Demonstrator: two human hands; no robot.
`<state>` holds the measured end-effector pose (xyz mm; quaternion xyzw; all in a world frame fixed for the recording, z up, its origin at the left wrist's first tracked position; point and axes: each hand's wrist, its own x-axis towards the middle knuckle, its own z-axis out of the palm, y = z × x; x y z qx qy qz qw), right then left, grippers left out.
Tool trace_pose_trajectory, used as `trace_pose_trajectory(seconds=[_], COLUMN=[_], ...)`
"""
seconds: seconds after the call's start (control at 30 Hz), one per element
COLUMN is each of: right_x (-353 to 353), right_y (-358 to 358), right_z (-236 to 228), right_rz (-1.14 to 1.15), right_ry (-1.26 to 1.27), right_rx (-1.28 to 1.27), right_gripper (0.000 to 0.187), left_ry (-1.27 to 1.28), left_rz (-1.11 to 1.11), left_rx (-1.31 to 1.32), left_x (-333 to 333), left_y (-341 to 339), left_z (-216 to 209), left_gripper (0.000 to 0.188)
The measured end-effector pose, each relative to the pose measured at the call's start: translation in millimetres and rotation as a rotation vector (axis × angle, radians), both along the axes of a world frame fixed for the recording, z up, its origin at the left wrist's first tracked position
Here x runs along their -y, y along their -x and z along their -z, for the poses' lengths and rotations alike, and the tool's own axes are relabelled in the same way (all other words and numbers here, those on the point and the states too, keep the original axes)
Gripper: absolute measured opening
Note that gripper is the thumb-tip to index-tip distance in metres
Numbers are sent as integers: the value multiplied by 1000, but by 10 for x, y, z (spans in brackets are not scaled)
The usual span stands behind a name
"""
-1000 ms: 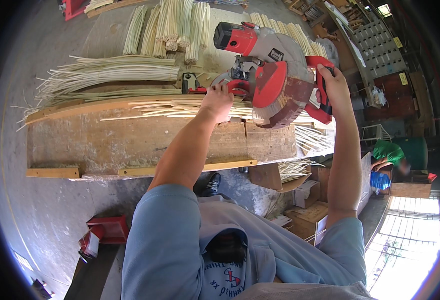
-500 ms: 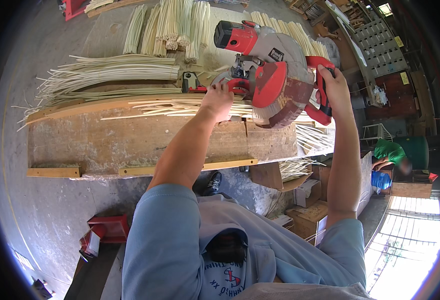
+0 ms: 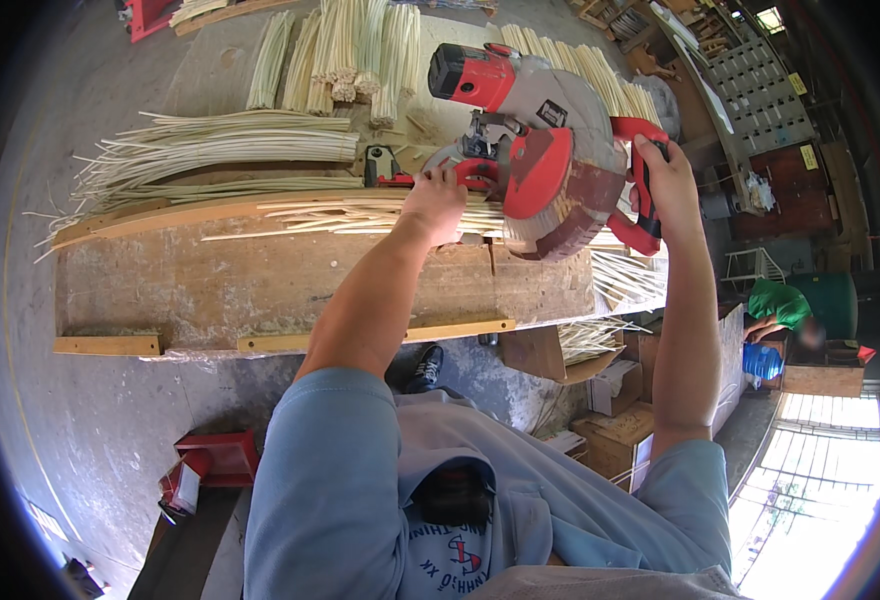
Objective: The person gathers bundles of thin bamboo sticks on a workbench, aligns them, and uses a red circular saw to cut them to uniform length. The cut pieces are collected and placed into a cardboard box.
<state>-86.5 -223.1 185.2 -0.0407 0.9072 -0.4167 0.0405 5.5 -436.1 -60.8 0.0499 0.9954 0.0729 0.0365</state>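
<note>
A red and grey mitre saw (image 3: 587,115) stands on the workbench in front of me. My right hand (image 3: 666,178) is wrapped round its red and black handle (image 3: 644,205). The red guard (image 3: 538,175) and housing hide most of the blade, right over a bundle of thin pale canes (image 3: 345,214) lying across the bench. Just left of the blade, my left hand (image 3: 435,205) is closed on that bundle at the red fence. Its fingertips are partly hidden. Cane ends (image 3: 625,278) fan out to the right of the saw.
More cane bundles (image 3: 230,140) lie on the left, and upright-looking stacks (image 3: 345,50) behind. Wooden strips (image 3: 375,334) edge the bench (image 3: 260,280). A cardboard box (image 3: 533,355) holds cut pieces below. A person in green (image 3: 780,303) bends at the far right.
The saw head and my right hand on its handle have sunk very slightly. My left hand keeps its place on the canes.
</note>
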Motion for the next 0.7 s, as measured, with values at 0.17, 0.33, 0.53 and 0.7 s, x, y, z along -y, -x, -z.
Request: trace_pose_trajectory(seconds=[0.17,0.33,0.53,0.7], right_x=[-7,-21,10,-6], right_y=[-2,4,-30,-39], right_z=[20,37,4,8], right_rz=[0,-8,-6,-4], right_ry=[19,34,22,20], right_rx=[5,7,4,-1], right_gripper=[39,37,38,39], left_ry=[-1,-2,2,6], left_rz=[3,2,-2,3], left_rx=[-11,-15,-18,-7], left_x=[6,6,21,15], left_y=[4,10,19,27], left_z=[9,13,-1,-22], left_gripper=[67,67,67,68])
